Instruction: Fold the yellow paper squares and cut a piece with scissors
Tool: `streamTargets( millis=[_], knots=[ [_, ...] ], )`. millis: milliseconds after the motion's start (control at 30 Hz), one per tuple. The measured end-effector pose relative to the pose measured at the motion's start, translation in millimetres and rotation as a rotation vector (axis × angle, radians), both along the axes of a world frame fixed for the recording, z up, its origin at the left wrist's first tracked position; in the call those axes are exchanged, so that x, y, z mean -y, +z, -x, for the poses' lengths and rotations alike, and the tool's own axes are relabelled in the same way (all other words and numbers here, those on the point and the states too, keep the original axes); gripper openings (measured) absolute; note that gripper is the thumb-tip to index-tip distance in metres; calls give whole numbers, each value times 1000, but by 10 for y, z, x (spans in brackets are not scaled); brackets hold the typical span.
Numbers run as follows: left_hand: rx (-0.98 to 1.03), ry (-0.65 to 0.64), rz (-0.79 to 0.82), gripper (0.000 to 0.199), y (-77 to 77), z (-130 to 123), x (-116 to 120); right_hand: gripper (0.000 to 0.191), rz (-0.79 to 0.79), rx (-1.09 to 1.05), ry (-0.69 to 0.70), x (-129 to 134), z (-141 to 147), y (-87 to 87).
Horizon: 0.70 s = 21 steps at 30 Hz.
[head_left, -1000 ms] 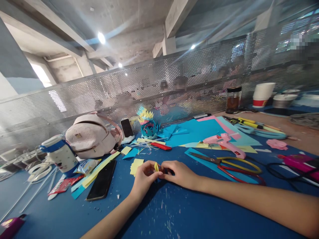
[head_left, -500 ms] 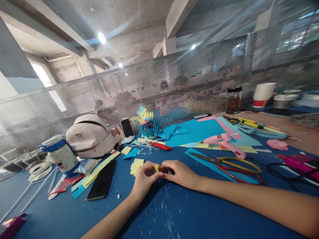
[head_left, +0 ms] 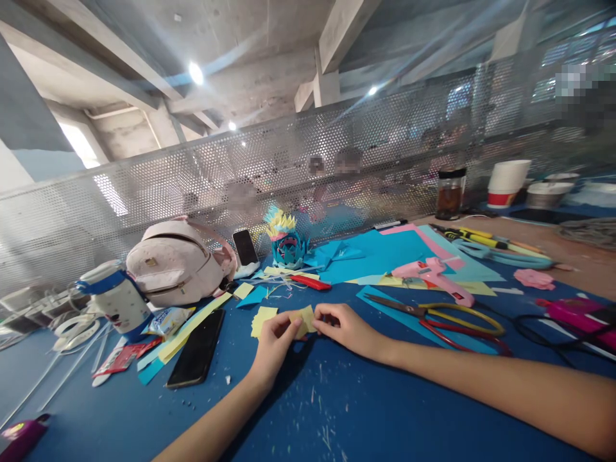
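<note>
A small piece of yellow paper (head_left: pixel 304 321) is held up between my two hands, above the blue tabletop. My left hand (head_left: pixel 275 343) pinches its left side between thumb and fingers. At its right edge, the fingertips of my right hand (head_left: pixel 349 328) are closed on the paper too. Just behind my left hand lies another small yellow paper stack (head_left: pixel 263 319). Scissors (head_left: pixel 433 312) with yellow and red handles rest on a blue paper strip to the right of my right hand. A black phone (head_left: pixel 196 350) lies left of my left hand.
Behind the hands stand a blue-and-yellow folded paper model (head_left: pixel 287 247) and a red cutter (head_left: pixel 310 282). A pink glue gun (head_left: pixel 436 276) lies at right on coloured sheets (head_left: pixel 380 250). A pink backpack (head_left: pixel 176 263) and a bottle (head_left: pixel 118 301) stand at left.
The yellow paper, bent into a narrow loop between the fingers before, now shows flatter and wider. My right hand has moved slightly right, away from my left.
</note>
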<state>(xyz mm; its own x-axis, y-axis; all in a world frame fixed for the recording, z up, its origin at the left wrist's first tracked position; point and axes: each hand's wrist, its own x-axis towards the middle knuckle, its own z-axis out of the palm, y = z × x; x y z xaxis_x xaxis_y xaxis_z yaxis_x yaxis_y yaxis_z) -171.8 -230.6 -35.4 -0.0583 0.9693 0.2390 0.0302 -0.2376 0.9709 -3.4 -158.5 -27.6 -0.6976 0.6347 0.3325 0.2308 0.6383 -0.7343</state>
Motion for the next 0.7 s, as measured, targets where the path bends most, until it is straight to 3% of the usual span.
streamTargets(
  millis=[133, 467, 700],
  knots=[
    [84, 31, 42, 26, -30, -9, -21, 24, -17, 5, 3, -2, -2, -4],
    [66, 28, 57, 23, -17, -13, -25, 31, -79, 21, -9, -11, -2, -36],
    [42, 93, 32, 16, -14, -17, -17, 25, -28, -6, 6, 1, -13, -7]
  ],
)
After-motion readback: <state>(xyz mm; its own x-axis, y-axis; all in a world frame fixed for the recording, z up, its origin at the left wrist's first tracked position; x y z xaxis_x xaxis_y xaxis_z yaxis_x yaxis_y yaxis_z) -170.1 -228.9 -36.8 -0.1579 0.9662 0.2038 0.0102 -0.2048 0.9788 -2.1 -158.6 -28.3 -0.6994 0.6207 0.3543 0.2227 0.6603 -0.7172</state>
